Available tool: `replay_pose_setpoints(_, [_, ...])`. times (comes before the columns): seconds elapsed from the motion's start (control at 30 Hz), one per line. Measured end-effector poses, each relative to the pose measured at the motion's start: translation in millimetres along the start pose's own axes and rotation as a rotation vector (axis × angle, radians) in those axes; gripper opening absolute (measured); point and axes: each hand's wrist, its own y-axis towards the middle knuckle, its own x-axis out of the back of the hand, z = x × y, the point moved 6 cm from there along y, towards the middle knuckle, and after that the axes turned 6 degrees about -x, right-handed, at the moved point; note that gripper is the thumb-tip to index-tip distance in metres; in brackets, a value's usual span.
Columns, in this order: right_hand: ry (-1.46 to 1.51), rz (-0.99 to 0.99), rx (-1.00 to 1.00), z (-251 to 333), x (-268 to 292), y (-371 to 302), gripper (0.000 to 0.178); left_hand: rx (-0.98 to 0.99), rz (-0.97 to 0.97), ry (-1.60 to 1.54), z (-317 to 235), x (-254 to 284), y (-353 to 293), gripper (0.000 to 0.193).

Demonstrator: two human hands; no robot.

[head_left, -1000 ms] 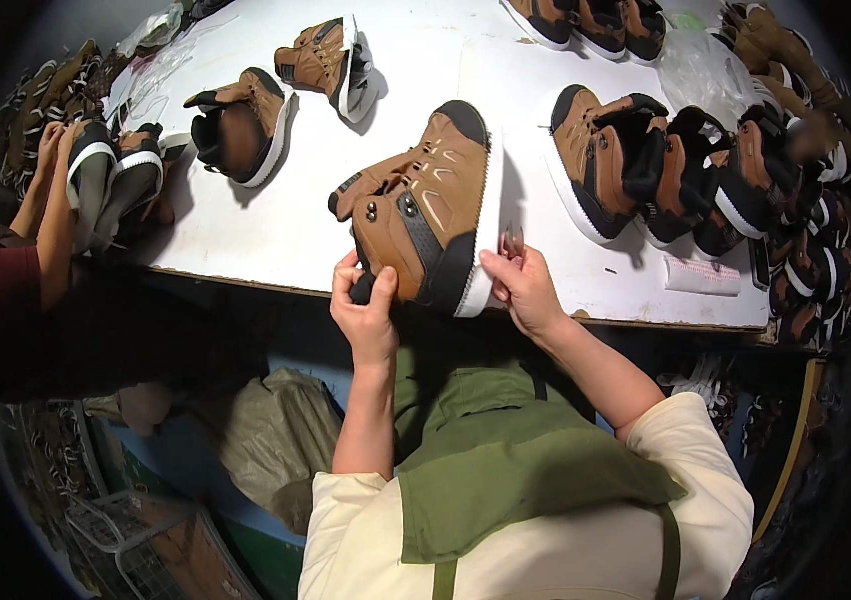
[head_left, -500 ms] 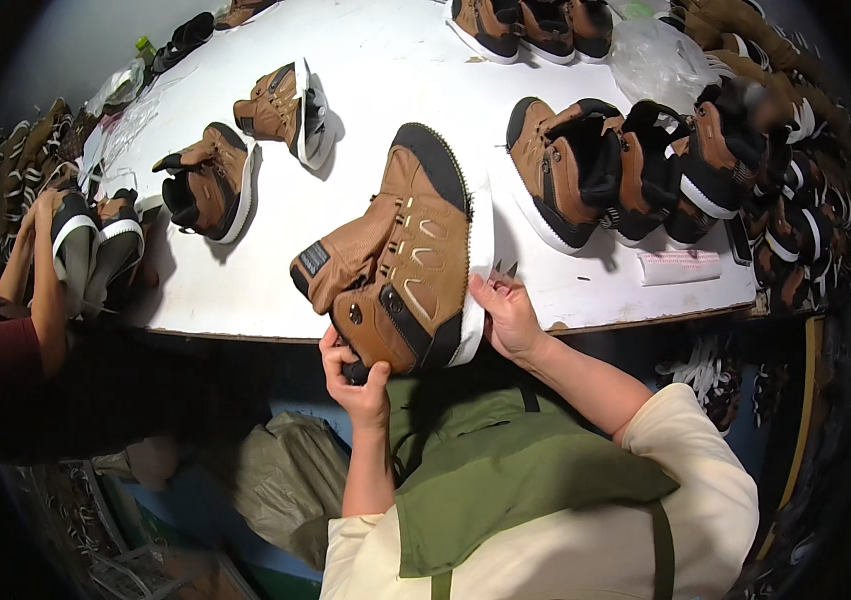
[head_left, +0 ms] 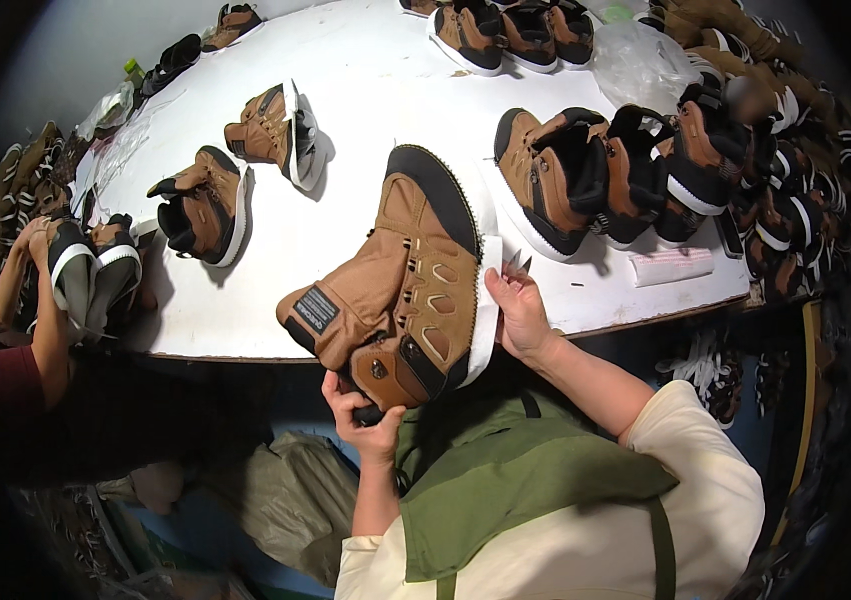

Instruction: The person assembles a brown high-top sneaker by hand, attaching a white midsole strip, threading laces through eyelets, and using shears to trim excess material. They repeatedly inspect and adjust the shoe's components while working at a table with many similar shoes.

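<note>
Nearest, a green apron (head_left: 546, 470) is worn over a cream top. Just past it, a brown boot (head_left: 446, 250) is held over the near edge of the white table (head_left: 366, 100), toe pointed away. Its heel/collar end is gripped by the L hand (head_left: 368, 420), fingers & thumb closed round it, prob. so weight is carried there & the sole edge is turned to the R. A small pointed metal tool (head_left: 527, 266) is held, tips up, in the closed R hand (head_left: 521, 310); thumb is set at the sole edge, prob. to steady it; how hard can't be told.

Further on, R side: a white packet (head_left: 671, 266) is laid in front of a tight row of boots (head_left: 546, 180), prob. packed close to save room. L side: two loose boots (head_left: 204, 200) are spaced apart, one tipped w/ sole sideways. Beyond the L corner, shoes (head_left: 73, 275) are handled by a co-worker's hands (head_left: 36, 240). Farthest: a plastic bag (head_left: 646, 65) & another boot row (head_left: 516, 35).
</note>
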Motion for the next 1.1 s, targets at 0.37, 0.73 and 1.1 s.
replay_pose_setpoints(0.37, [-0.038, -0.079, 0.077, 22, -1, 10, 0.033, -0.001, 0.033, 0.010, -4, -5, -8, 0.051])
replay_pose_setpoints(0.73, [-0.117, -0.045, 0.007, 65, -27, 16, 0.015, -0.062, 0.095, 0.019, -12, -11, -13, 0.053])
replay_pose_setpoints(1.1, [-0.233, 0.072, -0.006, 75, -47, 17, 0.023, 0.039, 0.049, -0.074, 5, -4, -50, 0.065])
